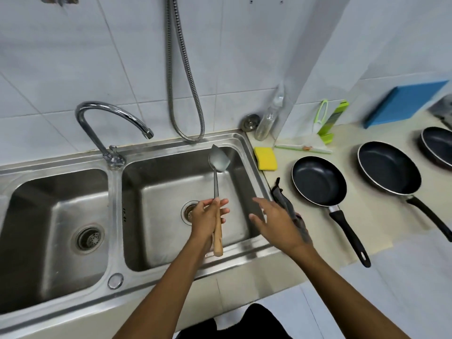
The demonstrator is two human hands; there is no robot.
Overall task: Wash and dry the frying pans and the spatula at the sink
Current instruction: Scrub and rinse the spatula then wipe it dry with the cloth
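Observation:
My left hand (208, 217) grips the spatula (216, 182) where its metal shaft meets the wooden handle, holding it over the right basin of the steel sink (249, 152), blade pointing away from me. My right hand (276, 220) hovers with fingers spread over the basin's right rim, holding nothing, just left of a dark grey cloth (285, 200) on the counter edge. Three black frying pans lie on the counter to the right: a small one (318, 182), a larger one (389, 167), and a third (437, 145) cut off by the frame edge.
A curved tap (107, 118) stands between the two basins, no water running. A yellow sponge (265, 158) lies by the sink's right rim. Behind it stand a clear bottle (267, 121), a green rack (330, 123) and a blue board (403, 104). A metal hose (182, 94) hangs down the tiled wall.

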